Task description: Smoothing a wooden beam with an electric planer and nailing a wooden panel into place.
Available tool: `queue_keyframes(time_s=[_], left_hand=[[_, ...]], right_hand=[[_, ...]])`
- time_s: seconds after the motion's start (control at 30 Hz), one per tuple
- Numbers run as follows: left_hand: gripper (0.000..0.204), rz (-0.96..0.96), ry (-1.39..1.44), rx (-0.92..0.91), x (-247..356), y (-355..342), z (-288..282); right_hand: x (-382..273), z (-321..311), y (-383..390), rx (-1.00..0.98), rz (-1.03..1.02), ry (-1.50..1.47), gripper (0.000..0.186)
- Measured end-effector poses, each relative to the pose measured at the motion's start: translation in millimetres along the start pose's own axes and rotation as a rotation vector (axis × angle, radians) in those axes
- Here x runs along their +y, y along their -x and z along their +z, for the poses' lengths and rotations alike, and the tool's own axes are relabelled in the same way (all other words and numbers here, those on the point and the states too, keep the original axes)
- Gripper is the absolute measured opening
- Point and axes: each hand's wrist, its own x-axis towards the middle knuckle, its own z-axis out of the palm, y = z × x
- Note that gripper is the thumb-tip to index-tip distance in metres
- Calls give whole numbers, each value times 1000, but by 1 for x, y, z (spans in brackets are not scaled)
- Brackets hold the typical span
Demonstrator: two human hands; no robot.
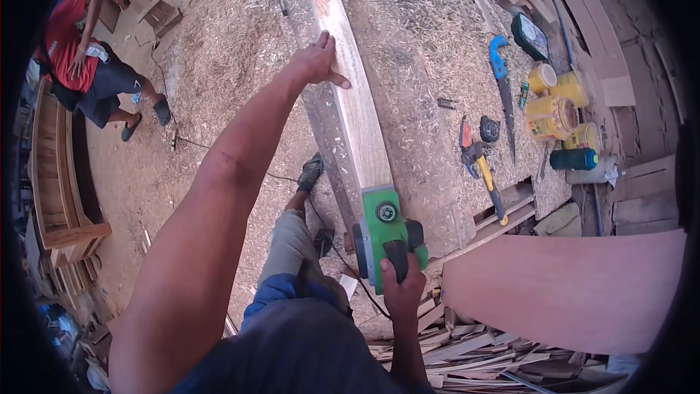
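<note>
A long pale wooden board (364, 128) runs away from me along the worktop. My left hand (319, 64) lies on its left edge, thumb spread across the top face and fingers pointing forward. At the near end of the board sits a green electric planer (378, 220) with a round dial on top. My right hand (403, 282) is wrapped round the planer's black rear handle. The planer's front covers the board's near end, so its underside is hidden. A dark cord trails from it to the left.
Shavings cover the worktop (423, 66). On its right lie a blue-handled saw (503, 76), a hammer (487, 179), a tape measure (490, 129) and several yellow tubs (550, 118). A curved panel (561, 288) rests above scrap wood. A person in red (73, 36) stands far left.
</note>
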Motion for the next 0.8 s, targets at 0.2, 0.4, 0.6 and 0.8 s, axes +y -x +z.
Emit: queue_keyframes(time_s=[0.2, 0.4, 0.6, 0.8], left_hand=[[169, -5, 77, -41, 2, 2, -4], [167, -6, 87, -73, 5, 9, -11], [166, -30, 140, -97, -6, 6, -1], [127, -79, 1025, 293, -10, 16, 62]], right_hand=[[-20, 25, -34, -5, -54, 64, 36], [-38, 47, -75, 2, -82, 54, 37], [-53, 65, -107, 80, -159, 53, 34], [-72, 81, -151, 73, -183, 101, 35]])
